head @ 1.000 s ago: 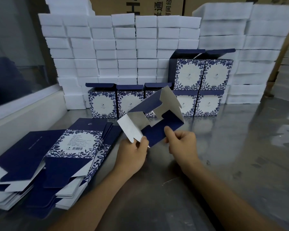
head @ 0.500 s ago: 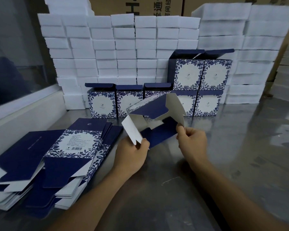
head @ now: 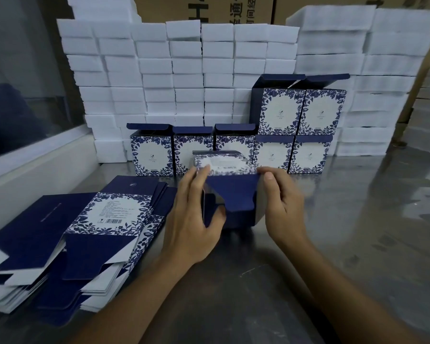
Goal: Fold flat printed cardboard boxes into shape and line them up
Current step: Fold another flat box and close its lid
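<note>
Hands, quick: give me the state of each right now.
Left hand: grips the half-folded box by its left side.
Right hand: holds the same box's right side.

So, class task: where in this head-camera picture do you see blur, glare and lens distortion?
Head view: motion blur smears the box being folded and both hands; soft glare patches on the metal table; wide-angle bending curves the foam block stacks near the edges.

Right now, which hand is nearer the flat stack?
Left. The left hand grips the box right beside the flat stack; the right hand is on the box's far side.
</note>
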